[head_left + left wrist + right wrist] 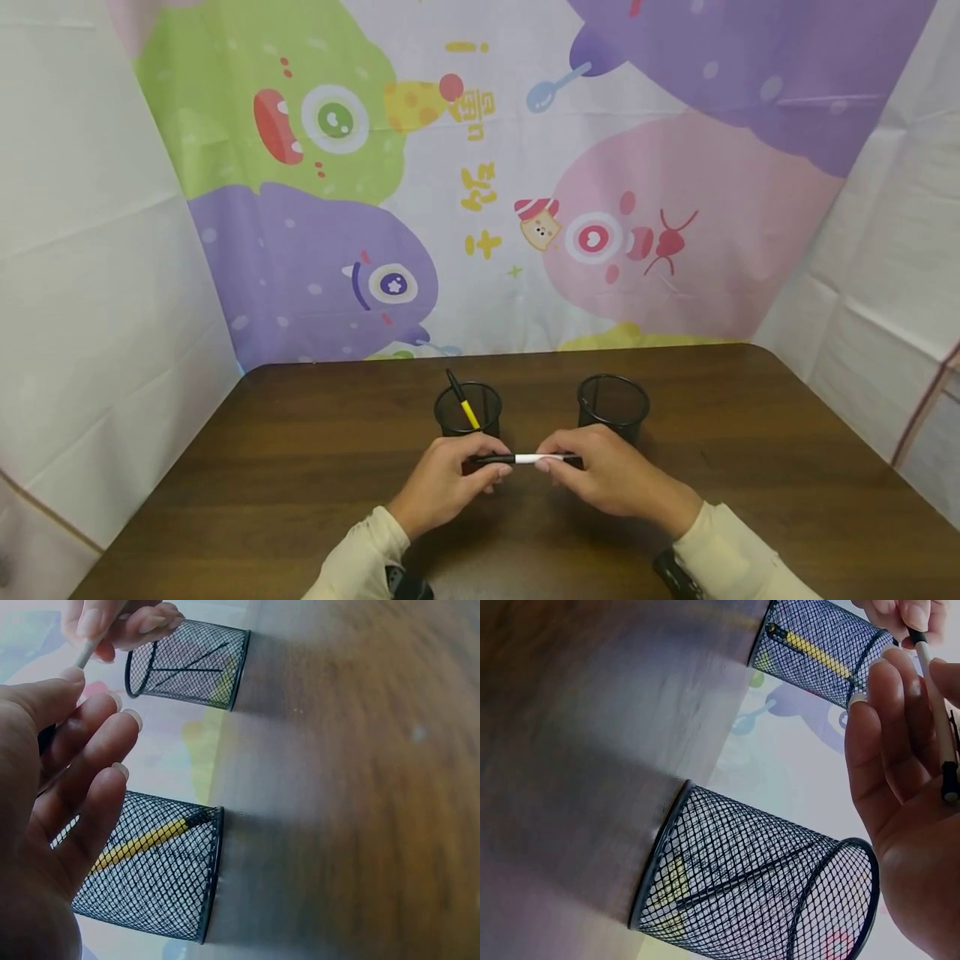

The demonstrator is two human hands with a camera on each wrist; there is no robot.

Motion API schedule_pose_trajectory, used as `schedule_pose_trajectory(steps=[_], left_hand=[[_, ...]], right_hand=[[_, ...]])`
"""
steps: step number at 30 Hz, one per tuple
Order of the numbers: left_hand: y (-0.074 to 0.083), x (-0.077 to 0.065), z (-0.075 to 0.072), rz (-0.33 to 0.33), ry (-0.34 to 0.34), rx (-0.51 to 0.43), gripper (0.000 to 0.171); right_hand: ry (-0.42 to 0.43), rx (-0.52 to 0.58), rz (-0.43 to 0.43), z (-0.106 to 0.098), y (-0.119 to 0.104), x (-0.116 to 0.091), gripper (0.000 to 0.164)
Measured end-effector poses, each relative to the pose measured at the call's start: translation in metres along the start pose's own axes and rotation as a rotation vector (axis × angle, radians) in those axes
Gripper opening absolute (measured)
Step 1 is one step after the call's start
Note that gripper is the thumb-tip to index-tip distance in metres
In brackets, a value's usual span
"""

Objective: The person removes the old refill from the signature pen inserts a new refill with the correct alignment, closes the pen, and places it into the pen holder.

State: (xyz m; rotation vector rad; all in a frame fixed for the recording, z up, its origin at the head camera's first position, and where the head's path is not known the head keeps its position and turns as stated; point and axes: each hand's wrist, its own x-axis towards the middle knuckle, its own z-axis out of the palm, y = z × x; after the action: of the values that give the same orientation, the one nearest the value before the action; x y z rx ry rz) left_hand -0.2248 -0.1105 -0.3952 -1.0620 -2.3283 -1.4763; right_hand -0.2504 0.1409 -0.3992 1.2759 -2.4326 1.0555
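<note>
A white marker (527, 458) with black ends lies level between both hands in the head view. My left hand (444, 483) pinches its black capped end between thumb and fingers. Around the white barrel, near the other end, my right hand (621, 477) closes thumb and fingertips. In the right wrist view the marker's black tail end (949, 781) shows over the palm. Just beyond the left hand stands a black mesh pen cup (150, 900), with a yellow marker (469, 413) leaning in it, black end up. A second mesh cup (727, 870) stands upright behind the right hand.
The brown wooden table (300, 467) carries both cups, set side by side with a gap between them. A cartoon-printed cloth (487, 292) hangs behind its back edge. White cloth walls (97, 208) rise on both sides.
</note>
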Motion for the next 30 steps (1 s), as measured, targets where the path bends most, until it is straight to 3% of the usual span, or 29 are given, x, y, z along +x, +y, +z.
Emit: schedule_pose_trajectory(steps=[18, 26, 30], left_hand=[[0.0006, -0.0002, 0.0001, -0.012, -0.014, -0.006, 0.009], [0.0029, -0.0002, -0.0006, -0.014, -0.011, -0.01, 0.01], [-0.0042, -0.0012, 0.0016, -0.02, -0.009, -0.008, 0.01]], right_hand=[[0.03, -0.048, -0.025, 0.0012, 0.0002, 0.0006, 0.004], [0.036, -0.036, -0.025, 0.0026, 0.0011, 0.0012, 0.011], [0.04, -0.039, -0.018, 0.0034, 0.0012, 0.0005, 0.014]])
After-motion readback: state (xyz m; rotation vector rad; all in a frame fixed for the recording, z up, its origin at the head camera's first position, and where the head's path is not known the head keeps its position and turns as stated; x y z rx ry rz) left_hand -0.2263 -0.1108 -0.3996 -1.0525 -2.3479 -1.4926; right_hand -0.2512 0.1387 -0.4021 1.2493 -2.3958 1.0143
